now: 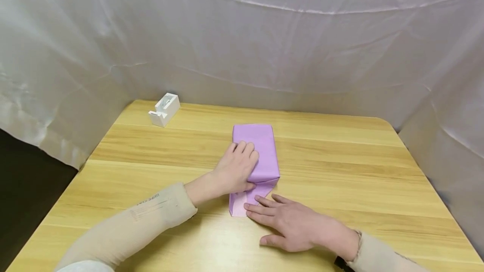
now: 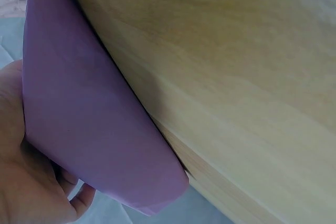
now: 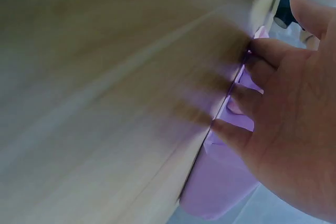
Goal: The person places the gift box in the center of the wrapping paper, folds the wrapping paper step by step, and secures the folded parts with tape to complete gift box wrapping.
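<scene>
A box wrapped in purple paper (image 1: pixel 263 148) lies lengthwise on the wooden table. At its near end a folded paper flap (image 1: pixel 239 205) sticks out, its paler inner side showing on the left. My left hand (image 1: pixel 235 171) holds the box from above, fingers bent on its top and thumb down at the near end. In the left wrist view the box's long purple side (image 2: pixel 94 114) shows beside the palm. My right hand (image 1: pixel 293 221) lies low over the table with fingers extended, fingertips pressing the flap's right edge. The right wrist view shows those fingertips along the purple paper (image 3: pixel 223 174).
A white tape dispenser (image 1: pixel 165 109) stands at the table's back left corner. The wooden table (image 1: pixel 340 158) reaches to grey fabric curtains (image 1: pixel 264 45) at the back and both sides.
</scene>
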`<state>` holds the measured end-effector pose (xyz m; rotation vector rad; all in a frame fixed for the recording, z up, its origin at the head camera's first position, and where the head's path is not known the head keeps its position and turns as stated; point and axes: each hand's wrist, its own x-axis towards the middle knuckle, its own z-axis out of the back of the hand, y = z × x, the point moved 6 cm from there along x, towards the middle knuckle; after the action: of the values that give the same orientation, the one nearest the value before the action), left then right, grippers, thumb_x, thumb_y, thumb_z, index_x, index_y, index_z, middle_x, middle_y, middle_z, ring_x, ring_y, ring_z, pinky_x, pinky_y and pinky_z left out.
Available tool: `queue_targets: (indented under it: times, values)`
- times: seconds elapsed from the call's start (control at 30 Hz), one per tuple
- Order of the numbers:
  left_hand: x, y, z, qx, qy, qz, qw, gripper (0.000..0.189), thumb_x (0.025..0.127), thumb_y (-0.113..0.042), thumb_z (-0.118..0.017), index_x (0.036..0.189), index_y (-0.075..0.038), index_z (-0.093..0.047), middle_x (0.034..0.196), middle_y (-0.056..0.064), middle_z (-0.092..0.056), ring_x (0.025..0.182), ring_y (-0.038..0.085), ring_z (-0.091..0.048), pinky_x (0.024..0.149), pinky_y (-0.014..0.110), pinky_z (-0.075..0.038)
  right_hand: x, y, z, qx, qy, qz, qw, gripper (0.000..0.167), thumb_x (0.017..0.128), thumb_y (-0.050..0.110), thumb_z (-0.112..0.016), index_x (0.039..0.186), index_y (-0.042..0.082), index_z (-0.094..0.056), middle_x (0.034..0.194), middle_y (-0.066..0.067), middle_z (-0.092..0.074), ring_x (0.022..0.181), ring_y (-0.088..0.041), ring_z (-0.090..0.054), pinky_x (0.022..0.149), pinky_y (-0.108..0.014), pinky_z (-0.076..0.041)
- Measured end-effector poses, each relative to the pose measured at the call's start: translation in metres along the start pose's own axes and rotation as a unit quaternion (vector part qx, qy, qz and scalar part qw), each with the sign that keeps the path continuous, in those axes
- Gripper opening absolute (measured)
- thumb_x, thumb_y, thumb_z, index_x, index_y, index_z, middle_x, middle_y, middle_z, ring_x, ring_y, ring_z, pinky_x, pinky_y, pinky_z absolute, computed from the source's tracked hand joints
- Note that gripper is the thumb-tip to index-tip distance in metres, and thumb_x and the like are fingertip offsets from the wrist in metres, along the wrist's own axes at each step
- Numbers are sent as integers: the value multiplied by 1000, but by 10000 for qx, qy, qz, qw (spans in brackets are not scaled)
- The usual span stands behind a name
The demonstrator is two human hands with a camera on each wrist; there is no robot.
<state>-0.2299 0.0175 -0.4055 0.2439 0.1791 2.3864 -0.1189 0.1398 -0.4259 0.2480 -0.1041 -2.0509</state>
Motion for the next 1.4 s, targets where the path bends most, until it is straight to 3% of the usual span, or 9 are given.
queue_targets:
  times: [0.13, 0.37, 0.7, 0.93, 1.07, 1.17, 1.23, 1.3, 1.4]
  values:
    - [0, 1, 1, 0, 18, 20, 10000, 77, 72, -71, -82, 114, -13, -53, 107, 1, -45, 101, 21, -41, 88, 35, -39, -1, -4, -1, 259, 115, -90, 9996, 70, 109, 59, -32, 163, 15, -35, 168, 3, -30, 155, -26, -28, 122, -58, -27]
    - [0, -1, 1, -79, 3, -32, 10000, 77, 72, -70, -83, 113, -13, -53, 108, 2, -46, 102, 22, -42, 88, 36, -40, -14, -29, -1, 741, 175, -804, 9938, 77, 106, 64, -37, 164, 14, -31, 172, 1, -21, 157, -22, -23, 124, -58, -21]
    - [1, -2, 2, 0, -21, -60, 10000, 77, 72, -71, -82, 113, -13, -53, 107, 2, -45, 102, 21, -41, 87, 35, -39, -19, -39, 2, 887, 44, -836, 9925, 77, 105, 64, -41, 163, 12, -34, 171, -2, -25, 156, -24, -27, 123, -61, -20]
    - [0, -1, 0, 76, 34, -35, 10000, 78, 72, -72, -82, 114, -13, -52, 107, 2, -45, 102, 22, -41, 87, 35, -39, -15, -46, 6, 1348, 111, -851, 9871, 73, 106, 59, -46, 162, 14, -35, 170, 1, -27, 154, -23, -32, 124, -60, -16]
    - [1, -1, 0, 129, -35, -64, 9999, 78, 72, -73, -81, 113, -13, -53, 107, 2, -46, 101, 22, -42, 86, 35, -39, -18, -53, 28, 1428, -891, -451, 9847, 52, 105, 38, -61, 148, 9, -57, 152, -2, -56, 137, -23, -56, 115, -52, -41]
    - [2, -1, 1, 90, -60, -69, 9999, 78, 72, -73, -82, 112, -13, -53, 107, 3, -46, 102, 22, -42, 86, 35, -39, -23, -63, 52, 1225, -2121, -98, 9695, 33, 96, 19, -75, 127, 9, -71, 126, -1, -73, 115, -20, -69, 98, -44, -57]
    - [2, -1, 1, 55, -31, -53, 10000, 78, 72, -72, -81, 113, -13, -53, 108, 3, -46, 103, 22, -42, 87, 36, -39, -24, -72, 62, 1005, -2669, -139, 9584, 31, 90, 14, -80, 119, 10, -72, 120, 1, -73, 111, -20, -70, 95, -43, -58]
    - [1, -1, 0, 40, 10, -41, 10000, 78, 72, -72, -81, 114, -13, -53, 109, 3, -46, 103, 22, -42, 88, 36, -39, -20, -79, 64, 779, -2880, -221, 9542, 37, 85, 14, -84, 119, 10, -71, 125, -2, -70, 116, -23, -67, 99, -44, -56]
    - [1, -1, 0, 76, 36, -48, 10000, 79, 72, -73, -81, 114, -13, -53, 109, 2, -46, 103, 22, -42, 87, 36, -39, -8, -85, 60, 489, -2744, -401, 9595, 46, 82, 22, -88, 122, 10, -69, 135, -5, -64, 126, -27, -61, 106, -47, -50]
